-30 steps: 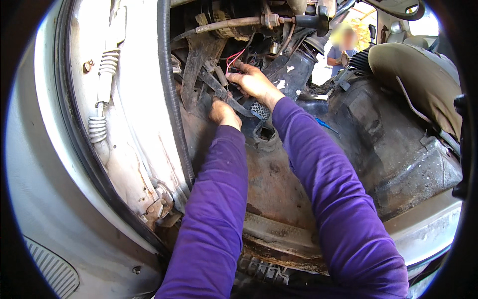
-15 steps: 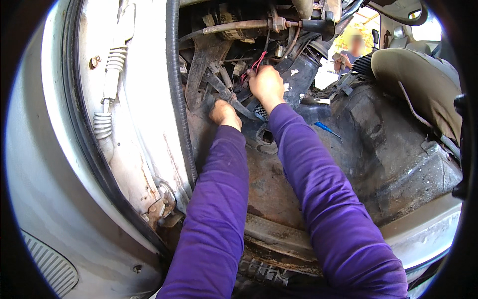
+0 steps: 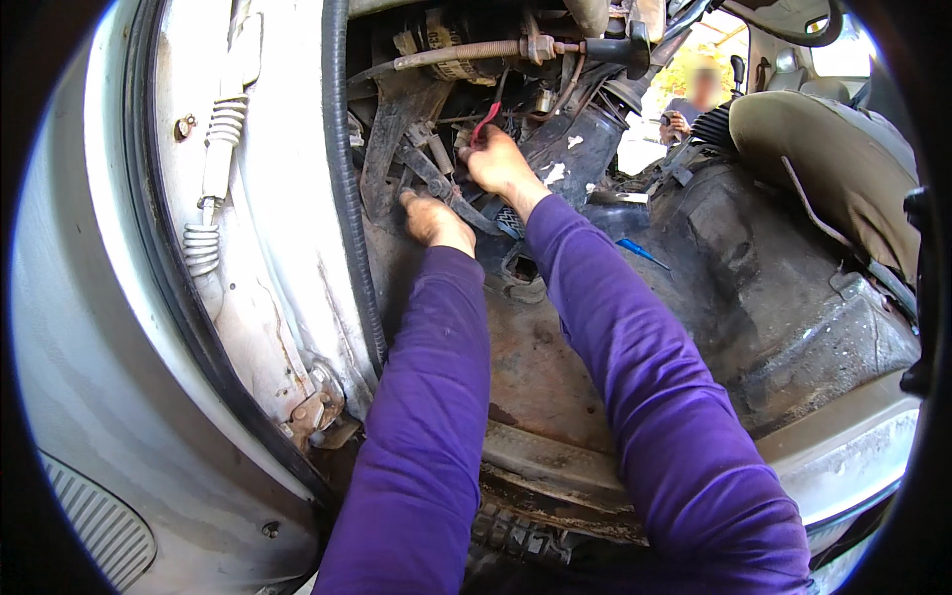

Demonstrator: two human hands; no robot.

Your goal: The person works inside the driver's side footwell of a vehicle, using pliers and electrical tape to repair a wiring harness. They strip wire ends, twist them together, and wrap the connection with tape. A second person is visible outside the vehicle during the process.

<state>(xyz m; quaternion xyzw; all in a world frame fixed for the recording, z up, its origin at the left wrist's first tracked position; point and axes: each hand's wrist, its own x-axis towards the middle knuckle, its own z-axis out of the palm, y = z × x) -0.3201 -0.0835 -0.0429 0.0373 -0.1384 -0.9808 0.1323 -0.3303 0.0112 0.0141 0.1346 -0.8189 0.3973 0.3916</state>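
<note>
Deep in the footwell of a vehicle, my right hand (image 3: 499, 164) is closed on red wires (image 3: 485, 121) that stick up past its fingers. Lower and to the left, my left hand (image 3: 436, 220) is curled beside a metal pedal arm (image 3: 426, 171). Its thumb points up, and whatever its fingers hold is hidden. Just below my right hand shows a ribbed pedal pad (image 3: 511, 220). A threaded cable end (image 3: 476, 50) runs across above both hands.
A blue screwdriver (image 3: 643, 253) lies on the worn floor to the right. A tan seat (image 3: 823, 164) stands beyond it. On the left are the white door frame (image 3: 288, 228) and its black rubber seal (image 3: 349, 198). Outside, a person (image 3: 694, 104) is at the far right.
My right hand has shifted slightly left and turned, and the red wires show as a narrower bundle. My left hand has rolled so its thumb shows. The view has moved slightly.
</note>
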